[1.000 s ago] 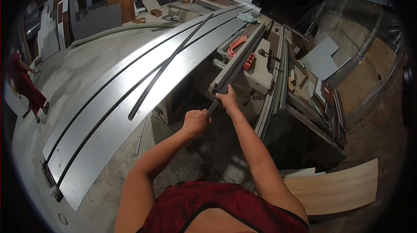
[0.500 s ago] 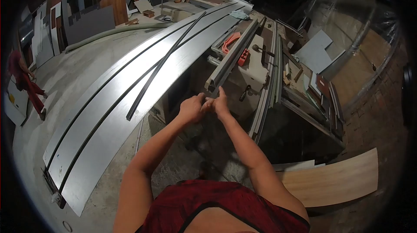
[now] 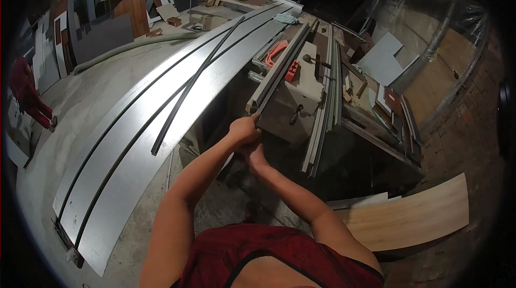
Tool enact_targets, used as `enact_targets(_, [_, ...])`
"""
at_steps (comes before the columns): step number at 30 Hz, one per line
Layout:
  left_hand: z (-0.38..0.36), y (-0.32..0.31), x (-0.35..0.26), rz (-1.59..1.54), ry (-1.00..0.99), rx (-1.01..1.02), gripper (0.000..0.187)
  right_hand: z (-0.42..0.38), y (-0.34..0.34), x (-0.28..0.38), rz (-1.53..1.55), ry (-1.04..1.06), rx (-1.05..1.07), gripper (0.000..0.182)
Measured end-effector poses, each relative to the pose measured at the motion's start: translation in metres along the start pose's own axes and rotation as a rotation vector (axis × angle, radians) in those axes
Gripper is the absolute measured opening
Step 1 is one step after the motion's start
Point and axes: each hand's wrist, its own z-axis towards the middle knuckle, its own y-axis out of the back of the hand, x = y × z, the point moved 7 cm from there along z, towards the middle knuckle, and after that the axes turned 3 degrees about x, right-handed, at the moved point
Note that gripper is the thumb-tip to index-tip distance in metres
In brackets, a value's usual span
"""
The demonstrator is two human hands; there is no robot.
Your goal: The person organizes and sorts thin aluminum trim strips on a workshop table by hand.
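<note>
Left hand is clamped around the near end of a long dark metal strip on the saw bench; right hand sits just under it, grip hard to tell.

Left hand gripping the near end of a long metal strip, right hand tucking just beneath it, machine table supporting the strip

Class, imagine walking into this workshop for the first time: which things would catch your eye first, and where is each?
Most striking are the long grey panels sweeping from lower left to the top centre, with a dark strip lying across them. At the centre, the left hand grips the near end of a long metal rail on the saw bench, the right hand just below it. A pale wooden board lies at lower right.
</note>
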Motion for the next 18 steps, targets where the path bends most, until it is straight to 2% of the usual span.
enact_targets(4, [0.002,-0.014,0.01,-0.017,-0.02,-0.033,0.059,-0.01,-0.007,-0.008,-0.008,0.23,0.006,0.016])
enact_targets(5, [0.001,-0.017,0.012,-0.031,-0.018,-0.038,0.06,-0.004,-0.002,-0.035,-0.162,-0.029,0.014,0.024])
enact_targets(6, [0.0,-0.019,0.014,-0.025,-0.02,-0.042,0.061,-0.004,0.003,-0.046,-0.067,-0.022,0.001,0.03])
enact_targets(8, [-0.004,-0.022,0.018,-0.01,-0.022,-0.051,0.064,-0.028,-0.007,-0.019,0.124,-0.007,-0.02,0.043])
enact_targets(11, [-0.011,-0.018,0.015,0.0,-0.025,-0.027,0.065,-0.036,0.005,-0.001,-0.008,-0.061,0.113,0.047])
enact_targets(12, [-0.016,-0.015,0.012,-0.001,-0.034,-0.034,0.065,-0.023,0.02,-0.017,0.026,-0.128,0.182,0.043])
enact_targets(14, [-0.026,-0.012,0.007,-0.001,-0.053,-0.049,0.066,-0.006,0.051,-0.02,-0.115,-0.363,0.204,0.041])
enact_targets(16, [-0.031,-0.019,0.011,-0.031,-0.057,-0.046,0.067,0.006,0.072,0.01,0.003,-0.293,0.02,0.038])
enact_targets(18, [-0.039,-0.027,0.012,-0.047,-0.054,-0.021,0.067,0.033,0.091,0.023,0.109,-0.194,-0.066,0.046])
